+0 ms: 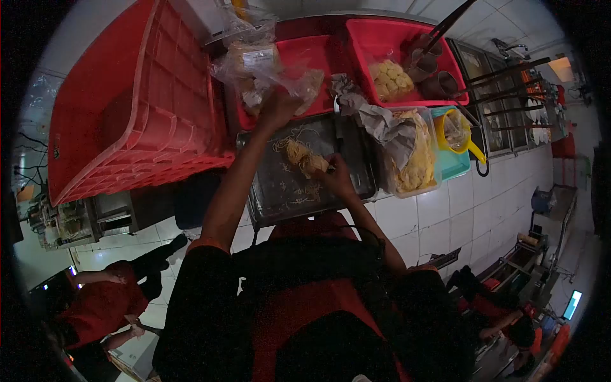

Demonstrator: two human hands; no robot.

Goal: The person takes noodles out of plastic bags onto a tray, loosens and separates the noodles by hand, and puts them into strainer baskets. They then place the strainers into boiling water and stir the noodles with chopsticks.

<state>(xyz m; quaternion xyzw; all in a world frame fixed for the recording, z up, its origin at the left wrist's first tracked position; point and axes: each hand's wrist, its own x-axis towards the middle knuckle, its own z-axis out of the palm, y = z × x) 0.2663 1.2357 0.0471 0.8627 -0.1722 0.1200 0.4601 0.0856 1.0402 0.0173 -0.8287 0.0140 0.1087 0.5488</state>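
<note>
A dark metal tray (267, 197) lies in front of me with loose noodle strands scattered on it. My right hand (337, 177) is closed at the right end of a bundle of noodles (298, 153) on the tray. Above the tray, my left hand (278, 109) reaches to the clear plastic bag (309, 89) in a red tray (318, 48). Its fingers look bent against the plastic, and what they grip is too dim to make out. A second packed bag with a label (256, 58) sits beyond it.
A large red crate (172, 95) stands at the left. To the right are crumpled paper (382, 124), a tub of yellowish food (417, 156), a yellow strainer (455, 130) and a red bin (375, 35) holding cups. Other people are at lower left and lower right.
</note>
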